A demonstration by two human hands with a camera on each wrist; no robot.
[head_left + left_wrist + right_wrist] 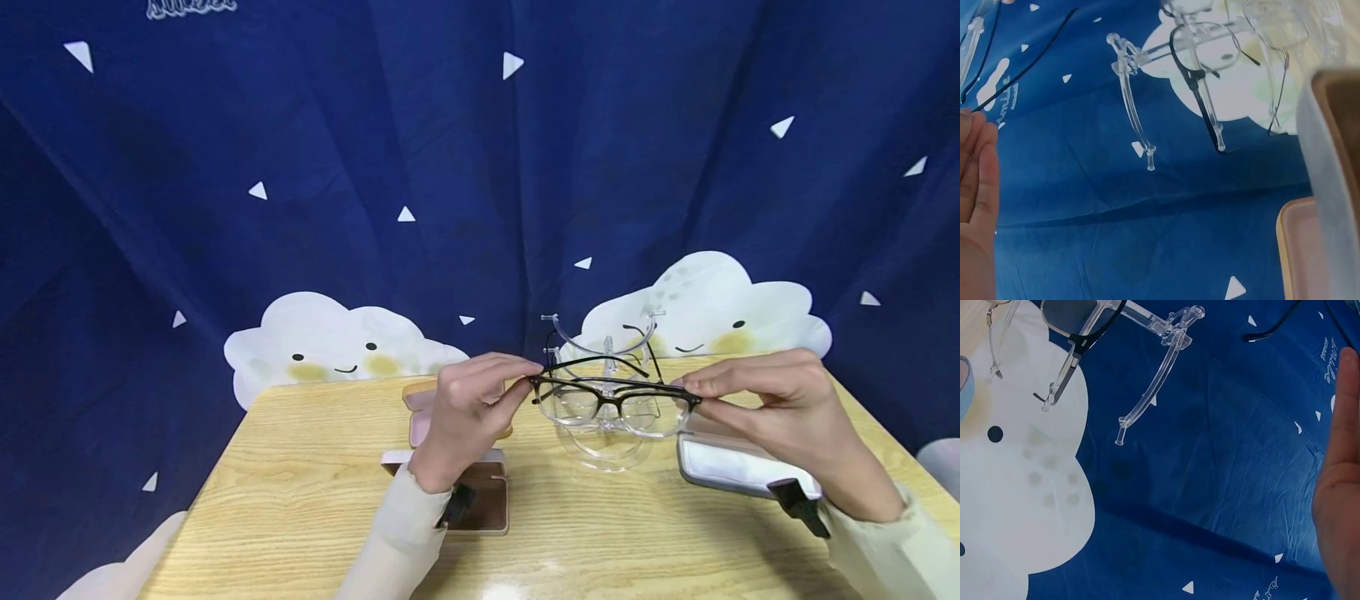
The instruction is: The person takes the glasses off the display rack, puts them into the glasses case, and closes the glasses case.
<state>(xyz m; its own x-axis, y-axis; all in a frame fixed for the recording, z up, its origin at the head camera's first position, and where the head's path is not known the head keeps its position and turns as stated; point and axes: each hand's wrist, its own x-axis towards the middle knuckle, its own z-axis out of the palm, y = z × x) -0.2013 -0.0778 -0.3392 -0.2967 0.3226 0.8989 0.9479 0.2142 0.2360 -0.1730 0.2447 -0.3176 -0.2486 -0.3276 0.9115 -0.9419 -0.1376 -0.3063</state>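
One pair of glasses (609, 402) is pinched by the left hand (468, 408) and right hand (787, 400) before one stand (608, 343). Two cases (491, 507) are seen left of it, one white case (738, 467) right.

We see 1 pair of glasses (609, 400) held level above the table (315, 467), in front of the clear stand (608, 346). The frame is black along the brow and bridge and see-through along the lower rims, with 2 clear lenses side by side. Our left hand (468, 408) pinches the frame's left end; our right hand (787, 400) pinches its right end. We see thin black temples, at least 1 slanting across behind the brow; we cannot tell how far they are folded.
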